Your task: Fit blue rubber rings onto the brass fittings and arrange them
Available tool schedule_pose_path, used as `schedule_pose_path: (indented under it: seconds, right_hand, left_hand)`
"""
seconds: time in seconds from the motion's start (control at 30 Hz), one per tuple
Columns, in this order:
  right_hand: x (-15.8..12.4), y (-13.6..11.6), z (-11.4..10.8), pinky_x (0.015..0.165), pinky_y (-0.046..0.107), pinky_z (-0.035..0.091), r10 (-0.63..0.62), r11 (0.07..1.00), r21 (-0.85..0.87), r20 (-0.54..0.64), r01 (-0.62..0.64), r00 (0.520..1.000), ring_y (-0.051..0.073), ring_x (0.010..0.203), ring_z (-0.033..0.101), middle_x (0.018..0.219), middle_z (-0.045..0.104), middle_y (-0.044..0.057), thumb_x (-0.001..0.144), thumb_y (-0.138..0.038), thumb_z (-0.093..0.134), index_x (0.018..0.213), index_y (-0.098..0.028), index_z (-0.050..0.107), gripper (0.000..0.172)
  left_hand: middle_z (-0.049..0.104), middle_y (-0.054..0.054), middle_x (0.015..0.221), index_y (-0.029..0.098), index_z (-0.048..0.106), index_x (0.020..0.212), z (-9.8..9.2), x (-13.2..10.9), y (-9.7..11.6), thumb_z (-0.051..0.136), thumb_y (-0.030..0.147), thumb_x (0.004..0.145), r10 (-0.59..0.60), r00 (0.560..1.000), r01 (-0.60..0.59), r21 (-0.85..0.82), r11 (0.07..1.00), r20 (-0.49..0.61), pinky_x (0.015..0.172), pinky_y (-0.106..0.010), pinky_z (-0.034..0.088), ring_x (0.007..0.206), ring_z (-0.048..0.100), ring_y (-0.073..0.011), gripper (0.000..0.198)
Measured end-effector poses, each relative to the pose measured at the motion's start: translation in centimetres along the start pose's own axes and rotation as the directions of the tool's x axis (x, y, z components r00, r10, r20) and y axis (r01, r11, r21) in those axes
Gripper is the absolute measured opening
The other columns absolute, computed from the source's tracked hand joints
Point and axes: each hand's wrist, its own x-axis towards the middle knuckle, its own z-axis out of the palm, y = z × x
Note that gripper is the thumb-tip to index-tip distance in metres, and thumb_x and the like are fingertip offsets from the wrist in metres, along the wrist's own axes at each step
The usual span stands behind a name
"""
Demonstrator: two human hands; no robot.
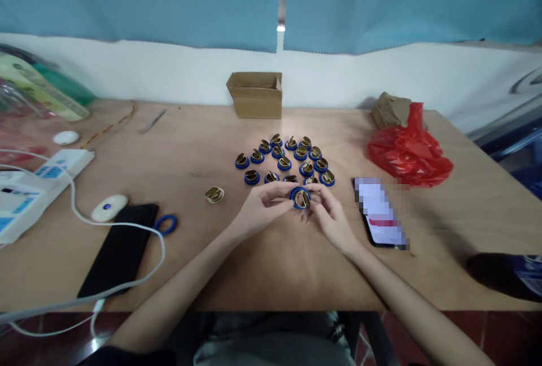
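Observation:
My left hand and my right hand meet near the middle of the table. Between their fingertips they pinch a round gold metal fitting with a blue ring around it, its face tilted toward me. Just beyond my fingers, several like gold fittings with blue rings stand in a loose cluster, a few partly hidden behind my hands. To the left of my left hand lies a gold fitting without a blue ring. A loose blue ring rests farther left, beside a dark phone.
An open cardboard box stands against the wall. On the right are a red plastic bag, a lit phone and a dark bottle. A black phone, white cables and a power strip occupy the left.

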Motion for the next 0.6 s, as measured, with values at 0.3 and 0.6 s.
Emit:
schedule_pose_path:
  seconds: [0.3, 0.6]
  right_hand:
    - [-0.37, -0.63, -0.15, 0.059, 0.032, 0.052, -0.061, 0.997, -0.041, 0.021, 0.062, 0.998, 0.016, 0.059, 0.062, 0.068, 0.060, -0.003, 0.087, -0.026, 0.052, 0.116, -0.023, 0.050, 0.028]
    - [-0.36, -0.58, -0.01, 0.058, 0.032, 0.053, -0.097, 0.993, -0.066, 0.012, 0.098, 0.995, 0.016, 0.057, 0.061, 0.071, 0.060, -0.002, 0.090, -0.030, 0.055, 0.116, -0.024, 0.051, 0.027]
  left_hand:
    - [0.075, -0.011, 0.119, 0.018, 0.070, 0.122, 0.33, -0.40, 0.36, 0.076, 0.023, 0.079, -0.025, 0.996, 0.030, -0.063, 0.998, 0.083, 0.100, -0.044, 0.058, 0.106, 0.074, -0.0264, 0.044]
    - [0.076, -0.011, 0.117, 0.019, 0.071, 0.122, 0.00, -0.15, -0.15, 0.075, 0.022, 0.079, -0.002, 0.996, 0.005, -0.035, 0.999, 0.088, 0.100, -0.043, 0.057, 0.107, 0.074, -0.0255, 0.044]
